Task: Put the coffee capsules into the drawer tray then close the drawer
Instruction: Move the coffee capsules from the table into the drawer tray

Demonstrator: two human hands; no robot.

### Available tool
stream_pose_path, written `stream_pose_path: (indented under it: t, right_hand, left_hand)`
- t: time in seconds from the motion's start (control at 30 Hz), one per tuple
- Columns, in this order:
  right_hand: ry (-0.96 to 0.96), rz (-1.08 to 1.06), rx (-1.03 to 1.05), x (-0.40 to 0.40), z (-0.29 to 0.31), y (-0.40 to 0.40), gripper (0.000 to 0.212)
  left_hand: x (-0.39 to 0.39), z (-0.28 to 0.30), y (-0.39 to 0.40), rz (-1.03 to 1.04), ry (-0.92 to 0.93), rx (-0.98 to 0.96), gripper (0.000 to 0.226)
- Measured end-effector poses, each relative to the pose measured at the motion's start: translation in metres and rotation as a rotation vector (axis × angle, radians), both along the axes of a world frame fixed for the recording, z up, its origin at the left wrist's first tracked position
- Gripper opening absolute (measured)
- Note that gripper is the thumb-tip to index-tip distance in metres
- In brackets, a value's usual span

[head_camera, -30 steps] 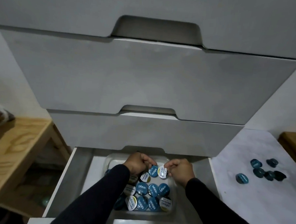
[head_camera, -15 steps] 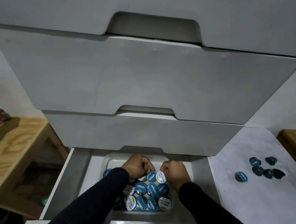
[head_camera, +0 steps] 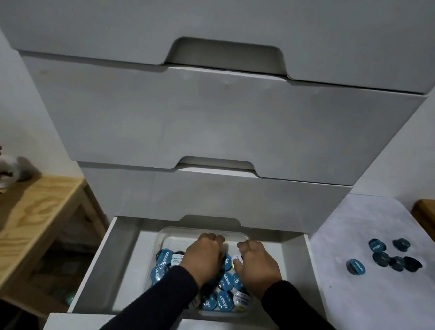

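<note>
both hands curled down in the tray: left hand grip can't tell, right hand pinching a white-lid capsule. loose capsules sit on the counter, off to your right, so right hand's nearer. drawer open.

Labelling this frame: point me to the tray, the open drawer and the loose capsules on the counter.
tray (head_camera: 182, 235): head view, bare back-left rim.
open drawer (head_camera: 97, 267): head view, left side wall.
loose capsules (head_camera: 355, 266): head view, lid of the nearest blue capsule in the cluster on the counter.
</note>
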State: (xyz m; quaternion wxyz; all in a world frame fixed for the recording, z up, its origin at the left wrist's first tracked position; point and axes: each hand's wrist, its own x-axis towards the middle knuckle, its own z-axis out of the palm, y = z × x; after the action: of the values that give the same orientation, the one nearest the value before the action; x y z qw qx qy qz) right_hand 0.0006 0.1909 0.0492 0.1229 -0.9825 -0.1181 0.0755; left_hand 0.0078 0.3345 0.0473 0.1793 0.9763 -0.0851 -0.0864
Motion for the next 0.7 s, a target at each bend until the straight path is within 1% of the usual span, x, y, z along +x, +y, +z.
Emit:
stream_pose_path:
  t: [0.07, 0.1, 0.17, 0.23, 0.3, 0.37, 0.4, 0.5, 0.6, 0.7]
  right_hand:
    - [-0.147, 0.005, 0.017, -0.010, -0.001, 0.001, 0.036]
    - [-0.182, 0.006, 0.052, -0.014, -0.003, 0.000, 0.033]
    - [-0.244, 0.025, 0.051, -0.023, -0.003, -0.003, 0.029]
    - [-0.295, 0.025, 0.049, -0.029, -0.002, -0.007, 0.031]
    - [-0.363, 0.002, 0.061, -0.035, 0.002, -0.014, 0.033]
    - [-0.386, -0.010, 0.063, -0.037, 0.008, -0.023, 0.045]
    - [-0.402, -0.016, 0.074, -0.037, 0.011, -0.028, 0.047]
    - [-0.450, -0.028, 0.077, -0.038, 0.024, -0.051, 0.042]
    - [-0.468, -0.038, 0.159, -0.038, 0.032, -0.089, 0.043]
    - [-0.482, -0.042, 0.198, -0.037, 0.038, -0.142, 0.046]
  left_hand:
    - [-0.011, 0.003, -0.008, 0.009, -0.052, 0.084, 0.045]
    - [-0.017, 0.005, -0.011, 0.018, -0.104, 0.112, 0.044]
    - [-0.030, 0.009, -0.016, 0.054, -0.251, 0.116, 0.042]
    - [-0.040, 0.004, -0.021, 0.067, -0.363, 0.123, 0.049]
    - [-0.048, -0.001, -0.030, 0.123, -0.395, 0.093, 0.055]
    - [-0.056, 0.003, -0.042, 0.167, -0.452, 0.066, 0.057]
    - [-0.059, 0.006, -0.048, 0.182, -0.482, 0.059, 0.058]
    - [-0.063, 0.018, -0.075, 0.197, -0.562, 0.069, 0.049]
    - [-0.063, 0.028, -0.115, 0.231, -0.568, -0.011, 0.043]
    - [-0.060, 0.035, -0.168, 0.207, -0.567, -0.071, 0.041]
